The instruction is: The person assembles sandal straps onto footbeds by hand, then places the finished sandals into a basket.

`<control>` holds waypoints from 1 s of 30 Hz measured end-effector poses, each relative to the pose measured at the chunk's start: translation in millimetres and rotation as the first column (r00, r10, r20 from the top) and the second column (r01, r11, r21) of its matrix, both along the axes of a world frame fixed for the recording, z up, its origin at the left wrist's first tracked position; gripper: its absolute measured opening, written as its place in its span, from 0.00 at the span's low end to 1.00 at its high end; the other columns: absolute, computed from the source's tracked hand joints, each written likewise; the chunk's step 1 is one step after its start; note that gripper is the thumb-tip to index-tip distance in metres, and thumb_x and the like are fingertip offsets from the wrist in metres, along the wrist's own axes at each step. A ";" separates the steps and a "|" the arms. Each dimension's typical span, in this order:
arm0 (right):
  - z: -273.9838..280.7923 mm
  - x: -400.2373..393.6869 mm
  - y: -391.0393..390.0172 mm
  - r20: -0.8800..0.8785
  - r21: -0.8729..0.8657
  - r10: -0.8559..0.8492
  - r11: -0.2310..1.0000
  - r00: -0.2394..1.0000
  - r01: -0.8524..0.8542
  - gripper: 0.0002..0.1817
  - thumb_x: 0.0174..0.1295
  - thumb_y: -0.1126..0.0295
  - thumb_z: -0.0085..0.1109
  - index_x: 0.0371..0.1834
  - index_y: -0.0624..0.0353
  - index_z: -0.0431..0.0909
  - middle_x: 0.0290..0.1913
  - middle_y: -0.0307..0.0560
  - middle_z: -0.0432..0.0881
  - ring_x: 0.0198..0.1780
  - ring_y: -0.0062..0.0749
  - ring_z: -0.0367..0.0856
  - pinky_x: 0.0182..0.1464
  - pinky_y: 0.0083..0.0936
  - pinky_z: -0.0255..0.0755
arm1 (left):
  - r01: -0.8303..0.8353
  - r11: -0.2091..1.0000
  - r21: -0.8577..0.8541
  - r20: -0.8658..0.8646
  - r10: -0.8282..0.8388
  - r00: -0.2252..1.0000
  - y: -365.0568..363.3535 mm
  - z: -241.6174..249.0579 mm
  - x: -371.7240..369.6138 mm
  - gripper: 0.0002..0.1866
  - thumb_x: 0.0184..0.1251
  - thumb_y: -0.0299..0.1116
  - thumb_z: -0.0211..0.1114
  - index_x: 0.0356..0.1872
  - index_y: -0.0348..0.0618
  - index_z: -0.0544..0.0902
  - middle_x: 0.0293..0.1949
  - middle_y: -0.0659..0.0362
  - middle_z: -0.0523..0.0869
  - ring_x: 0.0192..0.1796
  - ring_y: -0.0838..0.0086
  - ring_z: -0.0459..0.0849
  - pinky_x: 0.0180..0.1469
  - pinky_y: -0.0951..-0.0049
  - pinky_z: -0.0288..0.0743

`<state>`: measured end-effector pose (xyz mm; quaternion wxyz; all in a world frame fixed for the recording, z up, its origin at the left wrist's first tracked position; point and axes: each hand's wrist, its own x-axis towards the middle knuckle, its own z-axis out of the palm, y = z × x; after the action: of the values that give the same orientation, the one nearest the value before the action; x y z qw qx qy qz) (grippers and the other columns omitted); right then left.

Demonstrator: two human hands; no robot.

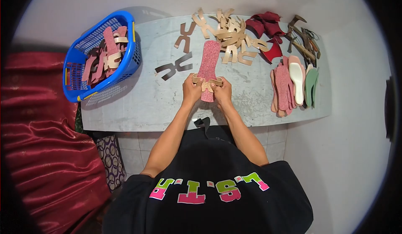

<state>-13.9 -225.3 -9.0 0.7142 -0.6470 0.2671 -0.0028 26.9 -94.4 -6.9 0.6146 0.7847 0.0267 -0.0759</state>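
Observation:
A pink speckled sole lies lengthwise between my hands, over the near middle of the table. Across its lower part sits a tan strap piece, its ends curling up at both sides. My left hand is closed on the strap's left side, thumb pressed on top. On the right side my right hand grips the strap in the same way, its thumb close to the other thumb. The fingers under the sole are hidden.
Blue basket with strapped soles at left. Dark strap pieces, tan straps and red pieces lie beyond my hands. At right are stacked soles and hammer-like tools. The table's edge is nearest me.

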 end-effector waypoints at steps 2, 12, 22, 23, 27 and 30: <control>10.8 5.5 2.5 0.032 0.005 0.034 0.999 0.999 -0.034 0.12 0.58 0.84 0.62 0.47 0.67 0.80 0.41 0.45 0.85 0.42 0.25 0.83 0.45 0.23 0.76 | -0.009 0.939 -0.344 -0.093 -0.024 0.995 17.3 -10.5 4.2 0.09 0.68 0.26 0.65 0.46 0.34 0.81 0.40 0.57 0.87 0.42 0.75 0.85 0.43 0.72 0.78; 97.0 38.2 74.9 0.265 -0.061 0.261 0.965 0.928 -0.254 0.31 0.56 0.82 0.66 0.64 0.64 0.66 0.54 0.54 0.79 0.43 0.26 0.82 0.44 0.22 0.79 | -0.038 0.859 -0.510 -0.020 0.032 0.999 116.6 67.0 18.1 0.21 0.68 0.28 0.67 0.58 0.35 0.72 0.49 0.53 0.83 0.51 0.74 0.83 0.52 0.72 0.80; 166.1 87.0 260.9 0.406 -0.122 0.347 0.937 0.846 -0.326 0.26 0.54 0.77 0.71 0.54 0.66 0.67 0.52 0.54 0.76 0.44 0.27 0.83 0.41 0.22 0.79 | -0.142 0.858 -0.493 0.104 0.220 0.970 315.0 143.1 52.8 0.23 0.64 0.26 0.71 0.52 0.38 0.65 0.46 0.49 0.83 0.46 0.72 0.84 0.46 0.73 0.82; 169.6 96.7 279.6 0.428 -0.184 0.390 0.921 0.815 -0.344 0.26 0.53 0.76 0.71 0.53 0.68 0.68 0.51 0.55 0.76 0.44 0.31 0.84 0.41 0.24 0.80 | -0.156 0.887 -0.435 0.096 0.218 0.971 337.0 145.8 60.0 0.22 0.64 0.26 0.71 0.51 0.37 0.66 0.45 0.49 0.84 0.45 0.73 0.85 0.44 0.73 0.83; 176.9 140.7 344.9 0.432 -0.425 0.498 0.848 0.752 -0.318 0.26 0.51 0.74 0.71 0.50 0.71 0.69 0.49 0.59 0.76 0.43 0.42 0.85 0.43 0.31 0.80 | -0.168 0.899 -0.404 0.068 0.213 0.975 408.1 151.4 100.3 0.21 0.65 0.30 0.71 0.49 0.36 0.68 0.42 0.52 0.85 0.40 0.75 0.85 0.38 0.75 0.82; 181.5 177.2 380.5 0.344 -0.572 0.573 0.756 0.743 -0.318 0.28 0.50 0.71 0.71 0.51 0.73 0.69 0.48 0.62 0.77 0.46 0.48 0.83 0.46 0.36 0.78 | -0.184 0.944 -0.273 0.010 0.194 0.981 449.0 147.1 135.8 0.23 0.64 0.35 0.73 0.49 0.35 0.69 0.37 0.56 0.86 0.35 0.77 0.85 0.32 0.79 0.78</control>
<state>163.3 155.2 172.4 0.5534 -0.8241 -0.1052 -0.0593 162.8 354.6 140.2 0.7210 0.6883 0.0798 -0.0051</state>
